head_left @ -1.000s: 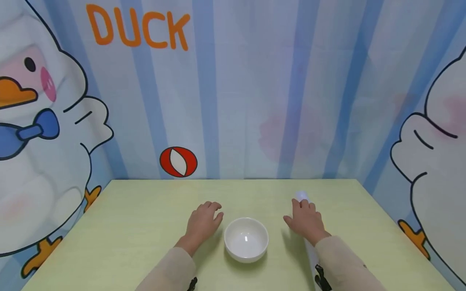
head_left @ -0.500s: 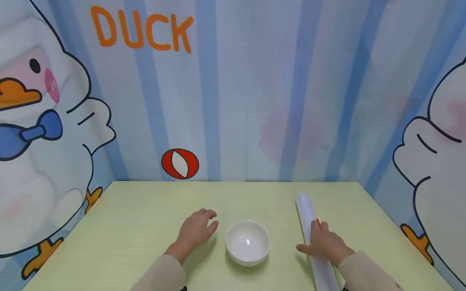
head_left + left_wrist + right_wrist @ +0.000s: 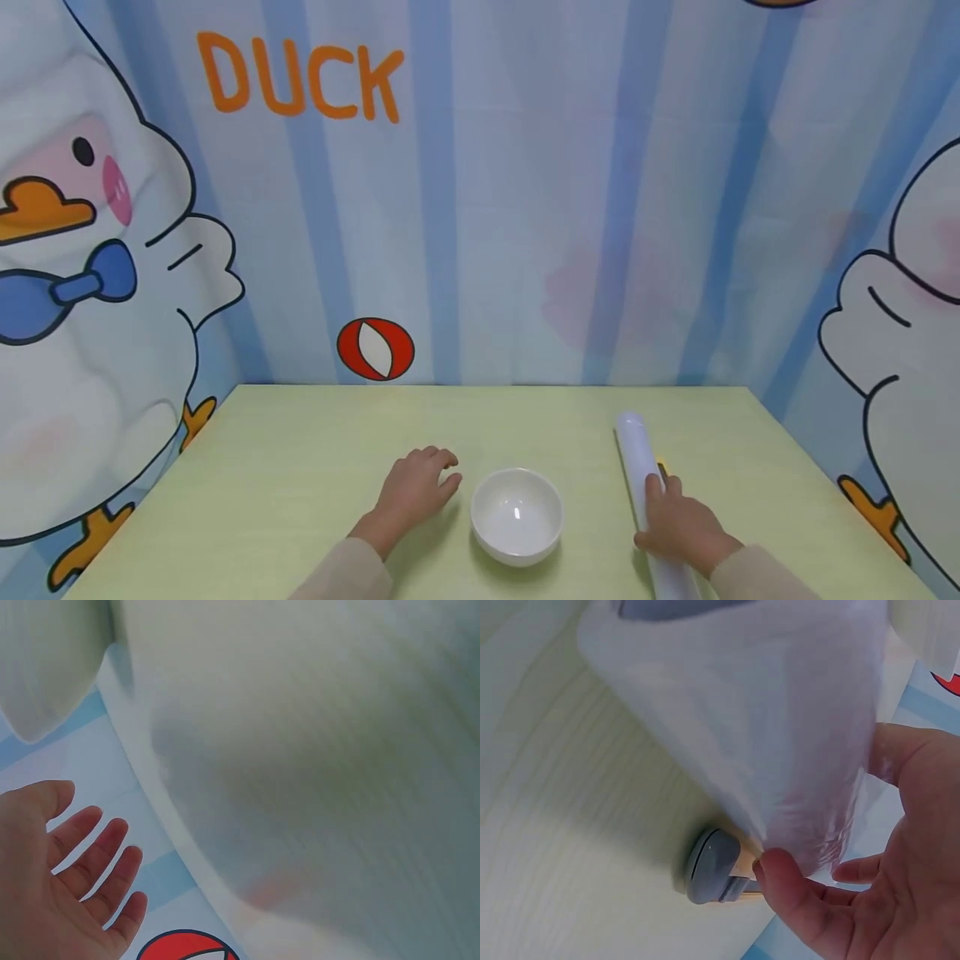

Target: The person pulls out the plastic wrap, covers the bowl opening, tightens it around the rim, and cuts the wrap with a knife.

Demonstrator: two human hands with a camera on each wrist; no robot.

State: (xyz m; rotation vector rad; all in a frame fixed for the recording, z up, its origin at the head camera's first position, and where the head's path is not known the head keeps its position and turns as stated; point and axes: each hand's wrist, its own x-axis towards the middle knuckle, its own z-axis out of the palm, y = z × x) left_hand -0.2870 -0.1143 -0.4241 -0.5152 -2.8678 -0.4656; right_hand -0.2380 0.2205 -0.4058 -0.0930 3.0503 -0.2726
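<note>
A long whitish roll of cling film [image 3: 642,467] lies lengthwise on the table's right side. Over its near part is my right hand [image 3: 684,525], thumb on the left side and fingers on the right, gripping it. In the right wrist view the glossy, wrinkled film [image 3: 780,735] sits between the thumb and fingers. Beside the roll is a grey-and-yellow piece [image 3: 714,866], partly hidden; its kind is unclear. My left hand [image 3: 415,492] hovers left of a white bowl [image 3: 517,517], fingers relaxed and holding nothing. The bowl's inside looks bare.
The pale yellow-green table [image 3: 300,467] ends at a blue striped backdrop [image 3: 517,208] printed with ducks and the word DUCK. The bowl stands between the two hands, left of the roll.
My right hand has moved right and nearer, from above the roll to a grip on it. My left hand stays beside the bowl with only a small shift. The head view tilts slightly up.
</note>
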